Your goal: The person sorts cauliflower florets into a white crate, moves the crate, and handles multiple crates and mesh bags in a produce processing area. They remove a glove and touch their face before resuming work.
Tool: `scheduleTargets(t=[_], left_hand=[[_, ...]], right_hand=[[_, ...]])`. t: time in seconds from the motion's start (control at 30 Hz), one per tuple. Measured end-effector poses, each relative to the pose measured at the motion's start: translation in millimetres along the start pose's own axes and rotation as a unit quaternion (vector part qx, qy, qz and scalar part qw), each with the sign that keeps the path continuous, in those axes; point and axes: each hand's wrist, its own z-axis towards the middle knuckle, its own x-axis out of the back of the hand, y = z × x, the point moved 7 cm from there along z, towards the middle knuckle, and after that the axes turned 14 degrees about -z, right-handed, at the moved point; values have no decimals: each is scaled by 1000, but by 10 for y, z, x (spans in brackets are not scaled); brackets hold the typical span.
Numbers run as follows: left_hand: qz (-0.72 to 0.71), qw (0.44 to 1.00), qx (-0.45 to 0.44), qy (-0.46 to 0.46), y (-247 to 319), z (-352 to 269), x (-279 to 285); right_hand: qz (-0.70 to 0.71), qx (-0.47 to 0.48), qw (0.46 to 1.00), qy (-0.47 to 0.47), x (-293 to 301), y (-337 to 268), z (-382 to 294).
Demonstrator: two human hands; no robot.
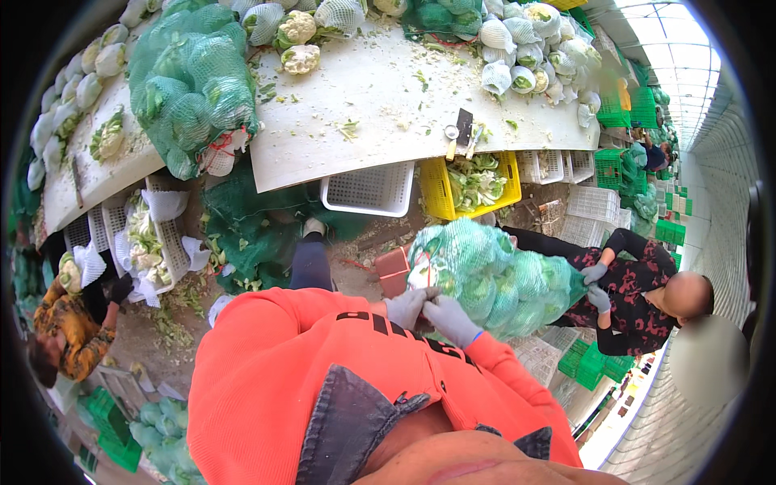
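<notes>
A large green mesh sack of cauliflowers (497, 279) stretches away from my body to the right. At its near end, by a red tie, my left hand (407, 308) and my right hand (451, 318), both in grey gloves, meet with fingers bent together. They seem to pinch the sack's closed end, though the fingertips partly hide what is between them. A co-worker (630, 291) in a dark patterned top grips the sack's far end with both gloved hands. On the white table (364, 115) lie a dark blade (464, 126), a knife (474, 140) and a round-headed tool (451, 140).
Another filled mesh sack (188, 91) hangs over the table edge. Beneath the table stand a white crate (368, 191) and a yellow crate (515, 191) with leaves. A reddish-brown block (393, 270) sits beside the sack. At far left, a co-worker (73, 333) holds a cauliflower.
</notes>
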Motion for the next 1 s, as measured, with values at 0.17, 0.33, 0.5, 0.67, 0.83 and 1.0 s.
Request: scheduleTargets(t=[0.17,0.33,0.5,0.67,0.83,1.0], left_hand=[[-278,941,-194,3,1564,-477,171],[-244,885,-397,-15,2689,-648,496],[-305,871,-372,-100,3501,118,1074],[-321,862,-336,202,4145,909,2727],[-206,755,-368,503,4501,-270,4210],[-96,811,-302,491,4357,-293,4395]], right_hand=[[-212,190,953,107,910,-1823,249],[-416,283,851,150,1343,-2861,536],[-393,230,868,196,1834,-3064,1490],[-197,439,744,464,1882,-2766,1686],[-73,325,889,315,1188,-1347,1869],[-56,-4,992,110,327,519,1742]])
